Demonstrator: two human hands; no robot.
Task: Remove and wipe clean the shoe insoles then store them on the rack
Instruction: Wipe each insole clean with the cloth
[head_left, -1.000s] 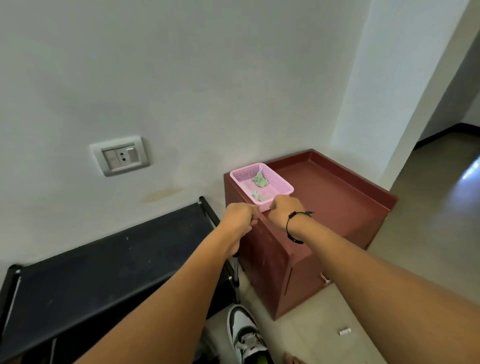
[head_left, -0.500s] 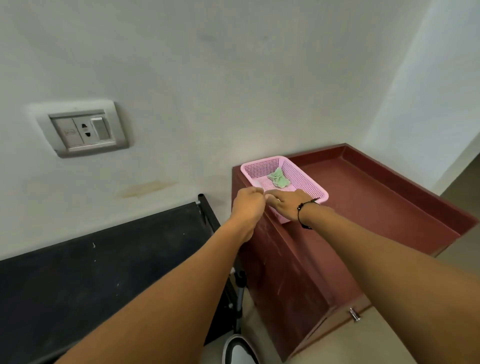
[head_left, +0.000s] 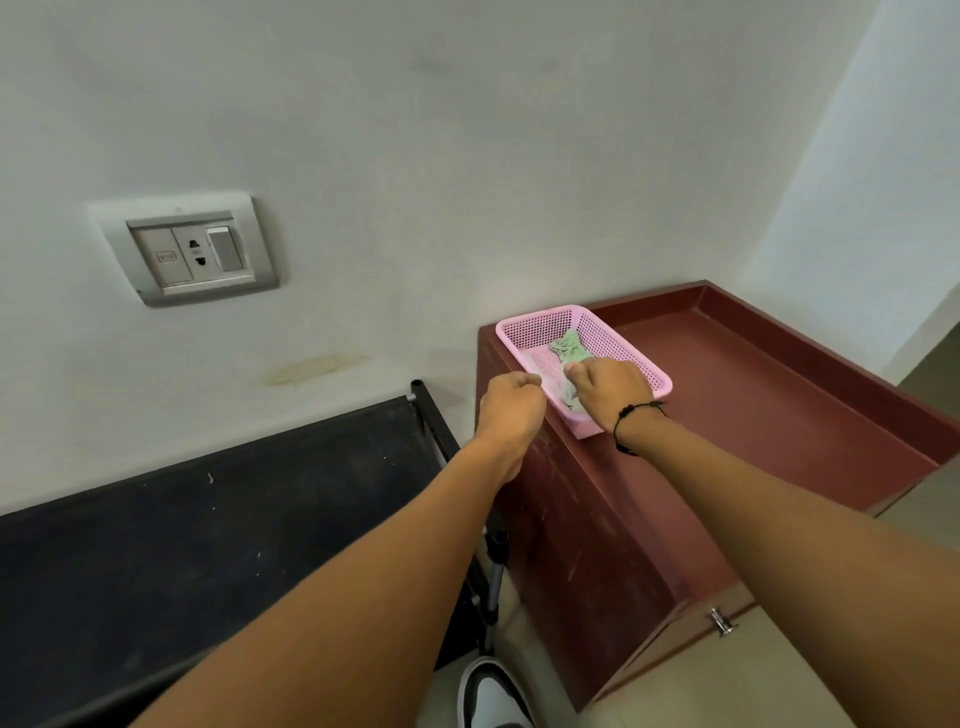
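Observation:
A pink mesh basket (head_left: 618, 345) stands at the near left corner of a maroon cabinet (head_left: 753, 395). Inside it lies a crumpled green cloth (head_left: 569, 345). My left hand (head_left: 511, 408) is closed in a fist on the basket's near left rim. My right hand (head_left: 610, 387), with a black bead bracelet at the wrist, reaches into the basket, its fingers curled down onto a pale cloth (head_left: 569, 396). The black rack (head_left: 208, 519) sits low on the left against the wall. A white and black shoe (head_left: 493, 696) shows at the bottom edge. No insole is in sight.
A wall socket plate (head_left: 200, 254) sits above the rack. The cabinet top has a raised rim, and a metal door handle (head_left: 722, 621) shows on its front. A rack post (head_left: 493, 587) stands between rack and cabinet. Tiled floor lies at the lower right.
The view has come closer to the wall and cabinet. My right hand has moved from the basket's near edge into the basket, onto the pale cloth. My left hand stays at the rim.

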